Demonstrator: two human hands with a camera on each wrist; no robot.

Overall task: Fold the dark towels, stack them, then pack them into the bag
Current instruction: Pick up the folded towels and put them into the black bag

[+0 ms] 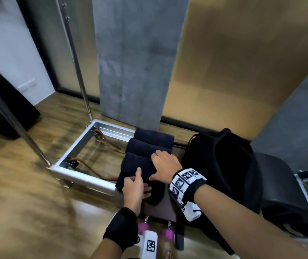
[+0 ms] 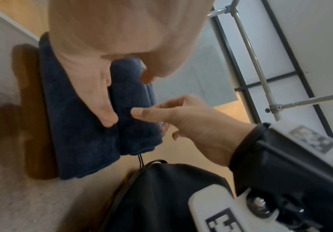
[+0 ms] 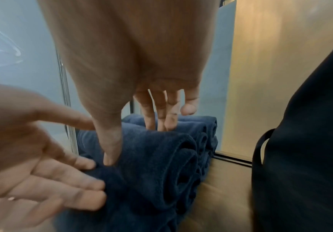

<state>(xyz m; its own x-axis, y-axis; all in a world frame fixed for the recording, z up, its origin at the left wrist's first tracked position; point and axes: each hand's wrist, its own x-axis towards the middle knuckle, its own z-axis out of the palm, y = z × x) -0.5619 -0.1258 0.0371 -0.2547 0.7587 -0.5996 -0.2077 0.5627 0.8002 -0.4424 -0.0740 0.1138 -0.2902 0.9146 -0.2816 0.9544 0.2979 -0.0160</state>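
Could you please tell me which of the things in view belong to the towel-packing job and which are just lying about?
Job:
dark towels
black bag
left hand
right hand

Lying about:
metal frame
pink weights
orange cable

A metal frame lies on the wooden floor; 2 purple weights sit nearby.

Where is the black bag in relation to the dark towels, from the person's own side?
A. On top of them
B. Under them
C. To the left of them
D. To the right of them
D: in the head view the black bag stands right of the dark towels, apart from them.
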